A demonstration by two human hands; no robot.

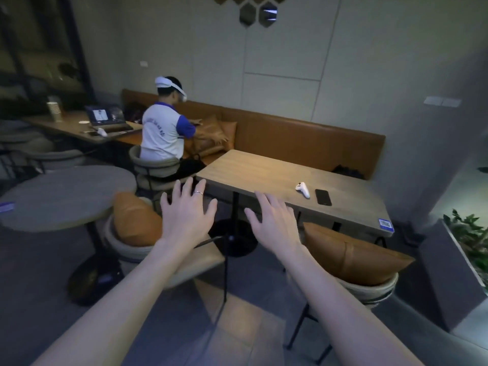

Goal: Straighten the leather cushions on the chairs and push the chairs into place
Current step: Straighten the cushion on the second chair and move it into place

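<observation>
Two round-backed chairs stand in front of a rectangular wooden table (264, 173). The left chair (126, 247) carries a tan leather cushion (134, 220) propped upright against its back. The right chair (369, 289) holds another tan cushion (351, 257) lying tilted across its back rim. My left hand (184, 217) hovers with fingers spread above the left chair's seat, to the right of its cushion. My right hand (272, 220) is spread open between the two chairs, at the table's front edge. Neither hand holds anything.
A white controller (303, 189) and a dark phone (323, 197) lie on the table. A round grey table (60, 196) stands at left. A seated person (161, 136) faces the tan bench (303, 141), which holds more cushions. A planter (464, 249) sits at right.
</observation>
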